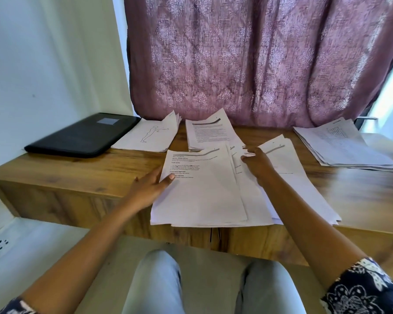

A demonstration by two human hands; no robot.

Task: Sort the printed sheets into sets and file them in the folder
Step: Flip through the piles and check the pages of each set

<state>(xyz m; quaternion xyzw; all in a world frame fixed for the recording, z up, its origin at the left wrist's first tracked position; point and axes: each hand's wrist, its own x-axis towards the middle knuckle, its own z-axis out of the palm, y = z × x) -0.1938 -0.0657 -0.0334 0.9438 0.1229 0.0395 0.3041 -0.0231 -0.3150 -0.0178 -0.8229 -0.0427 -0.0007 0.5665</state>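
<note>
A fanned pile of printed sheets lies at the front middle of the wooden desk, overhanging its edge. My left hand rests on the left edge of the top sheet, thumb on the paper, fingers straight. My right hand presses on the sheets fanned to the right, fingers curled at a sheet's top edge. Behind lie three sorted sets: one with a figure drawing, one text set, one at the far right. A black folder lies shut at the back left.
A mauve patterned curtain hangs right behind the desk. A white wall closes the left side. My knees are under the desk's front edge. Bare wood shows at the desk's left front and right.
</note>
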